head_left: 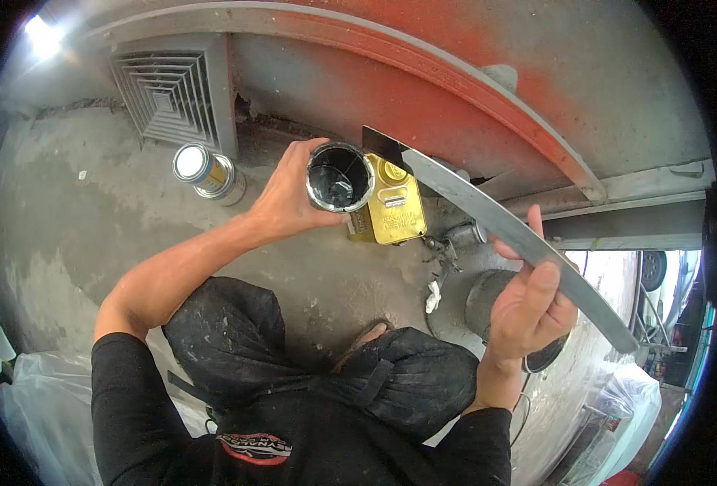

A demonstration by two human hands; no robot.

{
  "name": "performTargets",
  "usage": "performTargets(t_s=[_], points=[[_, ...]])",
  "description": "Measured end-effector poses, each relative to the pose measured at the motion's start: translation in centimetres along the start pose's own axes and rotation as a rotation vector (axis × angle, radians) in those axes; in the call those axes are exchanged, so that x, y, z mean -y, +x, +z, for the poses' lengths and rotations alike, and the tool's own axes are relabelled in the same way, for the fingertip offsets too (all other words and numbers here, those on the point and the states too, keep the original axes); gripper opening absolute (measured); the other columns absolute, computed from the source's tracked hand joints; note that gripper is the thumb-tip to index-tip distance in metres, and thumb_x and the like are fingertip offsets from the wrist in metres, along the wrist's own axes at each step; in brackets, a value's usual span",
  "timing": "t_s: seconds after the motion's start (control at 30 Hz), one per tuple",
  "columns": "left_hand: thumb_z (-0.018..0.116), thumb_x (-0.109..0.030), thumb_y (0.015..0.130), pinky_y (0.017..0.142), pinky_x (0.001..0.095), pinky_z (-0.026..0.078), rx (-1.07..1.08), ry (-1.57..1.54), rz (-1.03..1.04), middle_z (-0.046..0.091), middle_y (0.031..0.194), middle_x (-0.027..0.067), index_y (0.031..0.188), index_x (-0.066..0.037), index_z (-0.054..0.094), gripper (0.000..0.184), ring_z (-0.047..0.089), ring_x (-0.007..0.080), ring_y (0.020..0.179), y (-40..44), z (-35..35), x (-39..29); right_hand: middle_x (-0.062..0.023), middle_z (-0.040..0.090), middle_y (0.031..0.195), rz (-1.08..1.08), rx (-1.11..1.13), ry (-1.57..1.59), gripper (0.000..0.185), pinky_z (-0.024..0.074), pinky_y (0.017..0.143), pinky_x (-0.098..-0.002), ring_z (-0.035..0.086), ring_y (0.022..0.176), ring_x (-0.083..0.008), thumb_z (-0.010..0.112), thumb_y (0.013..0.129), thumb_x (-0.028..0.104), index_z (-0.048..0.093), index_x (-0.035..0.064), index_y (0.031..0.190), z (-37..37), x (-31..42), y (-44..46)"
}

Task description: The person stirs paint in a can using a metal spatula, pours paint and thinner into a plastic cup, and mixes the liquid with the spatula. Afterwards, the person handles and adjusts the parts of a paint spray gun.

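Observation:
My left hand (289,198) is wrapped round an open can (340,178) with dark, glossy liquid inside and dark smears on its rim. My right hand (534,304) grips a long, flat metal strip (504,223) between thumb and fingers. The strip slants up to the left, and its far end is coated black, just right of the can's mouth and apart from it. A yellow rectangular tin (395,206) stands on the floor beyond, partly hidden by the can and the strip.
Stacked small cans (208,172) stand on the concrete floor (75,235) at the left, near a square vent (164,95). A spray gun (441,251), a crumpled white scrap (433,297) and a dark bucket (488,296) are at the right. A red-and-grey panel (423,89) rises ahead.

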State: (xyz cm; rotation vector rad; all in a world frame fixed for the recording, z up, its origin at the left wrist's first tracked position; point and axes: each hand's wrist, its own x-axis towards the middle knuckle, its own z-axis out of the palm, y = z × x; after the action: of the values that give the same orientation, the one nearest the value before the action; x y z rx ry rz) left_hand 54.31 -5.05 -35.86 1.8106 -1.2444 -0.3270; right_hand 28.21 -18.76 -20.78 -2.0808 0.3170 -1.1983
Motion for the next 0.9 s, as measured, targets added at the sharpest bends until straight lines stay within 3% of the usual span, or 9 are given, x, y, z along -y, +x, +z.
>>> performTargets(t_s=[0.27,0.5,0.67,0.73,0.83,0.9], points=[[0.096,-0.029,0.061,0.112,0.0445,0.041,0.002,-0.001,0.037,0.049,0.138,0.0201,0.148,0.001,0.038,0.109,0.05,0.0362,0.132,0.0,-0.2,-0.7,-0.0235,0.071,0.085,0.01,-0.04,0.083,0.032,0.0403,0.116,-0.0643,0.074,0.094,-0.033,0.044,0.108,0.015,0.064,-0.0092,0.109,0.0,-0.4,-0.2],[0.096,-0.02,0.059,0.114,0.0456,0.041,-0.019,0.022,0.197,0.047,0.14,0.0213,0.149,-0.001,0.036,0.11,0.047,0.0397,0.134,0.1,-0.5,-1.2,-0.0222,0.073,0.084,0.024,-0.071,0.11,0.031,0.0392,0.117,-0.0629,0.075,0.09,-0.031,0.044,0.107,0.014,0.065,-0.0087,0.107,-0.4,-0.7,-0.4],[0.095,-0.019,0.063,0.113,0.0473,0.043,-0.028,0.04,0.259,0.045,0.141,0.0226,0.149,-0.003,0.035,0.106,0.046,0.0419,0.134,0.1,-0.8,-1.6,-0.0148,0.075,0.087,0.046,0.095,-0.045,0.021,0.037,0.118,-0.0597,0.073,0.088,-0.0203,0.052,0.105,0.007,0.067,-0.0061,0.1,0.8,-0.7,-0.5],[0.095,-0.02,0.063,0.113,0.0468,0.043,-0.043,0.051,0.248,0.046,0.14,0.0226,0.149,-0.002,0.036,0.106,0.047,0.0411,0.134,0.0,-0.8,-1.6,-0.0112,0.075,0.088,0.072,0.182,-0.095,0.013,0.0365,0.118,-0.0572,0.072,0.087,-0.0153,0.058,0.101,0.001,0.071,-0.0037,0.099,1.9,-1.2,-0.8],[0.096,-0.022,0.06,0.113,0.045,0.043,-0.033,0.044,0.138,0.05,0.138,0.0211,0.147,0.0,0.038,0.107,0.05,0.0383,0.131,0.0,-0.7,-0.9,-0.0102,0.075,0.088,0.149,0.273,-0.079,0.014,0.0361,0.119,-0.053,0.072,0.087,-0.0144,0.061,0.101,0.005,0.074,-0.0015,0.101,3.7,-3.5,-1.8],[0.097,-0.024,0.059,0.112,0.0441,0.043,-0.025,0.057,0.054,0.052,0.136,0.0202,0.146,0.0,0.04,0.107,0.053,0.0367,0.129,-0.5,-0.5,0.2,-0.0102,0.075,0.087,0.175,0.283,-0.096,0.015,0.0451,0.111,-0.0456,0.071,0.084,-0.0143,0.062,0.101,0.007,0.075,-0.0009,0.1,5.2,-5.0,-2.3]])
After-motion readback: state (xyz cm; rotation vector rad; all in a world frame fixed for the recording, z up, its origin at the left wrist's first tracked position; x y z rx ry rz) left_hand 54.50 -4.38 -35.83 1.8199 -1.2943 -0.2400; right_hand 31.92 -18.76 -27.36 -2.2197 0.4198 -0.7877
